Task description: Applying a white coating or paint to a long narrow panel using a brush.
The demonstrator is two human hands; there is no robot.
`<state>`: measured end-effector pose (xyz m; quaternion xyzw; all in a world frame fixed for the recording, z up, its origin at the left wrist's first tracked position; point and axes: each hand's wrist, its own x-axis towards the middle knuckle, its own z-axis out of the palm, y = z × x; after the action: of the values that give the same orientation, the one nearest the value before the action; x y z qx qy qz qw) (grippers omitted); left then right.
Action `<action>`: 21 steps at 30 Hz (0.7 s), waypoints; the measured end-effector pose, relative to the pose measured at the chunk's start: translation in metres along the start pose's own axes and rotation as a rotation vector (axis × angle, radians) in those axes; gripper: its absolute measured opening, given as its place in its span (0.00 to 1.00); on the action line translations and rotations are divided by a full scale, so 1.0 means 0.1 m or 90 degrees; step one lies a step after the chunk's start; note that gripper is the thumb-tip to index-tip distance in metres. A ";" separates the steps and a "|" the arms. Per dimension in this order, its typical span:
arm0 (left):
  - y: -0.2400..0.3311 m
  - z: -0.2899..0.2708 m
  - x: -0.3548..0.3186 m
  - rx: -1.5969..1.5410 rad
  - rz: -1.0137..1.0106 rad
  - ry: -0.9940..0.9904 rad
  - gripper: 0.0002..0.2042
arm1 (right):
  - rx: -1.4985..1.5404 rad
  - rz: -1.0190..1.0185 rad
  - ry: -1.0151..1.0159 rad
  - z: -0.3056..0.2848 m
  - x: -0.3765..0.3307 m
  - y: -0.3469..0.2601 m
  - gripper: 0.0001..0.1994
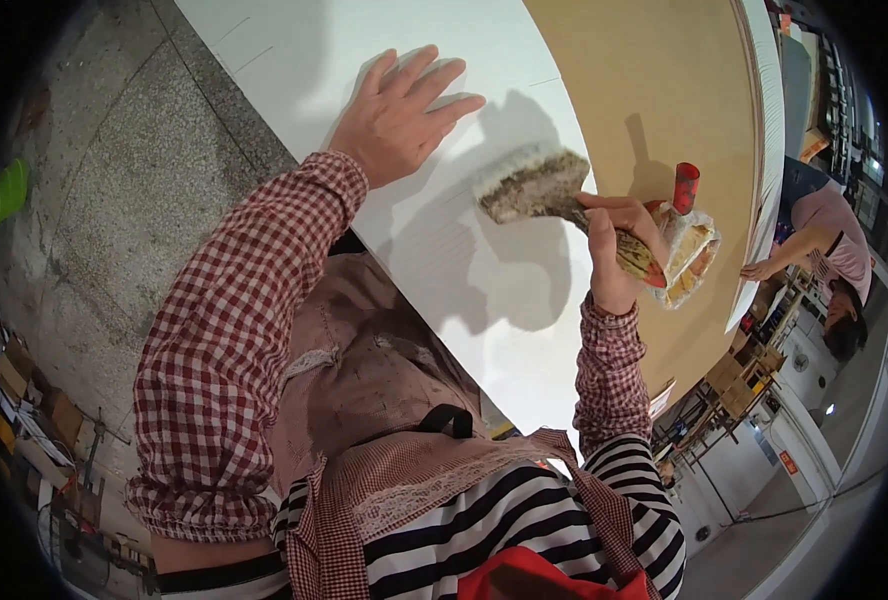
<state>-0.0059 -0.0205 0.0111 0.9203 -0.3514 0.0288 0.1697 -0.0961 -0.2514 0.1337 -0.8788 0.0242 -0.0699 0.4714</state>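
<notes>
My right hand (619,240) grips a wide, flat brush (539,185) by its mottled handle. The bristle end is crusted with pale material and points left over the white sheet (294,50). Whether the bristles touch the sheet I cannot tell. On the sheet's upper part lies my left hand (396,110), palm down with fingers spread and nothing in it. Just beyond my right hand is a crusted, whitish container (692,255) with yellowish residue, partly hidden by the hand. Beside its upper edge a red cylindrical piece (686,185) stands up.
A tan board surface (644,60) extends to the right of the white sheet. Past its far edge a co-worker in pink (829,220) rests a hand there. A green basket (9,190) stands on the speckled floor (144,150) at left. Boxes (49,420) are stacked lower left.
</notes>
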 end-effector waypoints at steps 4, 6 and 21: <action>-0.01 0.03 0.04 0.005 -0.012 -0.009 0.19 | -0.055 -0.047 -0.018 0.15 0.09 -0.02 0.05; -0.01 0.05 0.06 0.024 -0.022 -0.025 0.19 | -0.060 -0.058 -0.036 0.10 0.03 -0.04 0.05; -0.02 0.04 0.02 -0.019 -0.042 -0.018 0.18 | -0.088 -0.080 -0.035 0.32 -0.18 -0.30 0.06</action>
<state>-0.0033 -0.0216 0.0072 0.9290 -0.3238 0.0051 0.1791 -0.1100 -0.2065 0.1395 -0.9107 -0.0391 -0.0729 0.4047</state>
